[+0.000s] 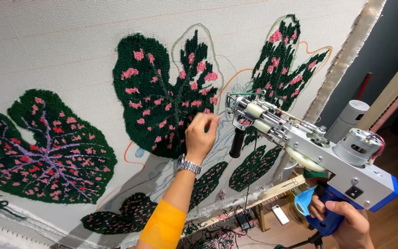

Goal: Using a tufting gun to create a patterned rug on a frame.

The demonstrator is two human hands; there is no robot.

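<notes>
Blue-handled tufting gun (318, 152) in right hand's (346, 221) closed grip, left hand (200, 136) pinching at green-leaf cloth (70, 55)

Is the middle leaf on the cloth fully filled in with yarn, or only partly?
Only partly. The middle leaf has dark green and pink pile on its left, while its upper right lobe is bare cloth inside a drawn outline, near the left hand.

No packages, labels, signs, screens.
</notes>
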